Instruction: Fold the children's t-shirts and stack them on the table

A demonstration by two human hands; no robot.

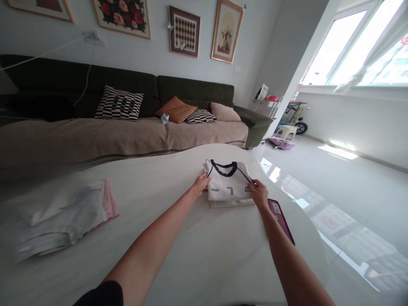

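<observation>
A folded white T-shirt (228,180) with a dark collar, dark seam lines and small printing lies toward the far right of the table, its collar pointing away from me. Beneath its near edge shows another folded pale cloth (232,204). My left hand (201,184) grips the shirt's left edge, thumb on top. On the opposite edge my right hand (259,192) is closed the same way, fingers partly hidden under the cloth. Just right of my right wrist lies a flat dark-red tablet-like object (282,221), partly covered by my forearm.
A pile of white and grey clothes (63,216) with a pink piece (110,199) lies at the left of the white table (204,263). Behind stands a green sofa (197,89) with several cushions. The table's curved edge runs along the right, above a shiny tiled floor (360,204).
</observation>
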